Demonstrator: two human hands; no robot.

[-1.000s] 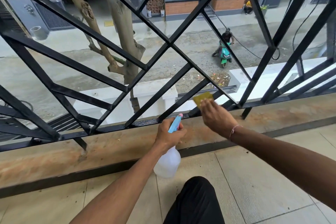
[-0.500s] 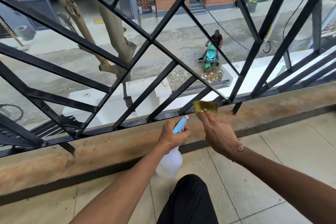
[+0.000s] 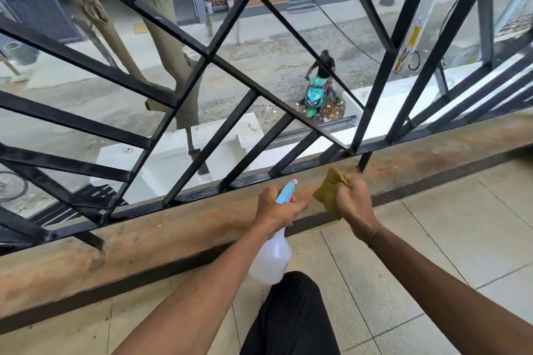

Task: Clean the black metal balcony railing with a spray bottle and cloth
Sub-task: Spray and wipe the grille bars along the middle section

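Head view: right hand (image 3: 356, 200) pulled cloth (image 3: 328, 192) off railing (image 3: 230, 66), now bunched; left hand (image 3: 278, 206) grips spray bottle (image 3: 271, 259).

Soft, bright daylight is coming in from the street side, casting barely any shadows. The wide lens is bowing the railing (image 3: 207, 55) bars near the edges, and the far corners are looking slightly smeared.
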